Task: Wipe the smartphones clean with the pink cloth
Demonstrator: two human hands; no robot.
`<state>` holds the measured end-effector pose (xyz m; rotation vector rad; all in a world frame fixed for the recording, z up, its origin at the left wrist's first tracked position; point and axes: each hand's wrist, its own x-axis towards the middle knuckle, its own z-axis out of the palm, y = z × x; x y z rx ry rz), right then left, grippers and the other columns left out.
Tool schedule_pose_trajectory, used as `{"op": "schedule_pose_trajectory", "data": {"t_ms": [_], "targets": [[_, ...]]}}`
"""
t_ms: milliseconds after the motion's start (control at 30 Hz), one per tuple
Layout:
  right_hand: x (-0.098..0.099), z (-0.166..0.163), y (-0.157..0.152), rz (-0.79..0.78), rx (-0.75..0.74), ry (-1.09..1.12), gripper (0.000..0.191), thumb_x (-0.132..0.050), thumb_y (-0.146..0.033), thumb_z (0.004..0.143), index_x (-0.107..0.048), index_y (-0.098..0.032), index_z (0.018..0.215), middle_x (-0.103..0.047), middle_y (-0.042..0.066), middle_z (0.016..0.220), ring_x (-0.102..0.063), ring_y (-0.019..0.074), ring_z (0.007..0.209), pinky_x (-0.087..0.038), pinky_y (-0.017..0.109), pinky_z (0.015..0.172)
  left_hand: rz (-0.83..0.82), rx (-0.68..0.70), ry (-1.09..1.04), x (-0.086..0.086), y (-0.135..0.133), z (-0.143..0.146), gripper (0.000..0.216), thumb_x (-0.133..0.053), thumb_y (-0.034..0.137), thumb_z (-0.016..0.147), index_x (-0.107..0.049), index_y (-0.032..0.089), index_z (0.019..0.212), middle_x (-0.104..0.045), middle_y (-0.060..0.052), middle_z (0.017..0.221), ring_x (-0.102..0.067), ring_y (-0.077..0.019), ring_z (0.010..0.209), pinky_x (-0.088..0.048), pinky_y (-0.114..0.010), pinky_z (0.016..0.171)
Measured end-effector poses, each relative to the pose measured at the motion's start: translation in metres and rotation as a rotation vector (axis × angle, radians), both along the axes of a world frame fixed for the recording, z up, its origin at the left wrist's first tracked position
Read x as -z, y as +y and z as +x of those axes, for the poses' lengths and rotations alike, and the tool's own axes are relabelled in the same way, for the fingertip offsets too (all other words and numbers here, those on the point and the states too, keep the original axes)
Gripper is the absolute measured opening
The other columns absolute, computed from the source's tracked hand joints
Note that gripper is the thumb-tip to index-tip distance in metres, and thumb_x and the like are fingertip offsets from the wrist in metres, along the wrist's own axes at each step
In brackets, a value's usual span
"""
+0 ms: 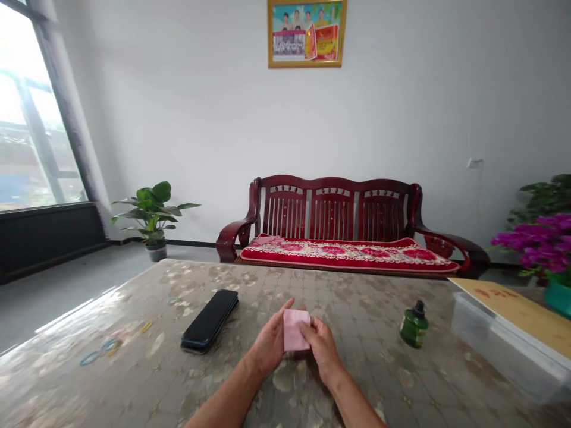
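Observation:
A small pink folded square (294, 330), cloth or paper, is held between my two hands above the table. My left hand (269, 342) supports it from the left, thumb stretched upward and fingers partly hidden behind it. On the other side, my right hand (325, 346) pinches its right edge, the thumb lying across the front. To the left of my hands, a black phone (210, 318) lies on what looks like a second flat dark item. A green bottle (414, 327) with a black cap stands upright to the right.
Several coloured rubber bands (109, 346) lie at the left of the patterned tablecloth (357, 356). A clear plastic box (504, 345) with a tan sheet (517, 309) on top stands at the right, near purple flowers (539, 241). Beyond the table is a wooden bench (332, 214).

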<state>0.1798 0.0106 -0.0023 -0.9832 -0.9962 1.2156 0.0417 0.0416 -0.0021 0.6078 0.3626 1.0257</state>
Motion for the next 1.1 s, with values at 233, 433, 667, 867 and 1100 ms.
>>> {"op": "schedule_pose_trajectory", "data": {"t_ms": [233, 433, 667, 867, 1100], "targets": [[0.007, 0.011, 0.014, 0.028, 0.170, 0.049, 0.057, -0.079, -0.057, 0.061, -0.062, -0.017, 0.098, -0.071, 0.005, 0.075, -0.066, 0.0222, 0.068, -0.050, 0.028, 0.059, 0.132, -0.071, 0.297, 0.000, -0.004, 0.001, 0.114, -0.090, 0.027, 0.062, -0.024, 0.023, 0.153, -0.068, -0.009, 0.106, -0.067, -0.0209, 0.087, -0.049, -0.030, 0.081], [0.011, 0.019, 0.015, 0.119, 0.154, -0.013, 0.090, -0.075, -0.053, 0.070, -0.039, -0.016, 0.144, -0.071, 0.002, 0.076, -0.064, 0.0202, 0.064, -0.049, 0.028, 0.056, 0.222, -0.230, 0.473, 0.012, 0.003, 0.010, 0.074, -0.091, 0.031, 0.049, -0.066, 0.012, 0.116, -0.070, -0.008, 0.090, -0.064, -0.0184, 0.073, -0.048, -0.026, 0.068], [0.004, 0.030, 0.016, 0.101, 0.081, -0.195, 0.047, -0.080, -0.040, 0.061, -0.074, -0.016, 0.101, -0.074, 0.009, 0.102, -0.067, 0.0272, 0.091, -0.053, 0.036, 0.080, 0.288, -0.382, 0.627, 0.022, 0.009, 0.014, 0.056, -0.081, 0.026, 0.053, -0.070, 0.011, 0.105, -0.067, -0.002, 0.073, -0.060, -0.0168, 0.064, -0.045, -0.025, 0.061], [0.002, 0.031, 0.016, 0.154, 0.169, -0.385, 0.017, -0.071, -0.030, 0.066, -0.075, -0.021, 0.080, -0.073, 0.005, 0.082, -0.065, 0.0250, 0.082, -0.050, 0.035, 0.078, 0.397, -0.499, 0.797, 0.015, 0.001, 0.010, 0.036, -0.076, 0.023, 0.061, -0.075, 0.019, 0.096, -0.065, 0.000, 0.073, -0.059, -0.0210, 0.070, -0.045, -0.029, 0.068], [0.002, 0.028, 0.017, 0.279, 0.313, -0.487, 0.013, -0.070, -0.035, 0.072, -0.071, -0.023, 0.069, -0.067, 0.007, 0.096, -0.060, 0.0236, 0.093, -0.046, 0.030, 0.079, 0.602, -0.624, 0.889, 0.000, -0.008, 0.008, 0.014, -0.077, 0.039, 0.072, -0.075, 0.026, 0.077, -0.063, -0.007, 0.098, -0.056, -0.0311, 0.103, -0.045, -0.035, 0.088]]}}
